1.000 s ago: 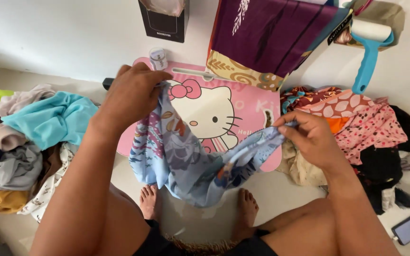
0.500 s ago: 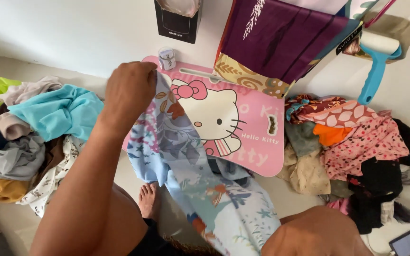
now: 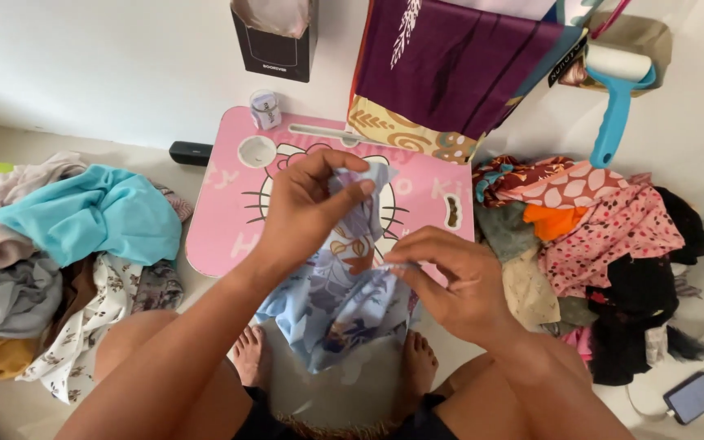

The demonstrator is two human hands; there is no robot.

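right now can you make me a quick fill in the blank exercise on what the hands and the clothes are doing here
1. Both hands, the left hand and the right hand, hold a pale ____ printed cloth.
2. The cloth hangs over the near edge of a ____ cartoon-cat lap table.
3. The turquoise garment lies in the pile on the person's ____ side.
4. The lint roller by the wall has a ____ handle.

Missing words: blue; pink; left; blue

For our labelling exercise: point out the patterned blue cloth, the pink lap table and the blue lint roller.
Patterned blue cloth (image 3: 332,305), head view, hanging middle part.
Pink lap table (image 3: 222,224), head view, bare left top.
Blue lint roller (image 3: 610,122), head view, its blue handle.
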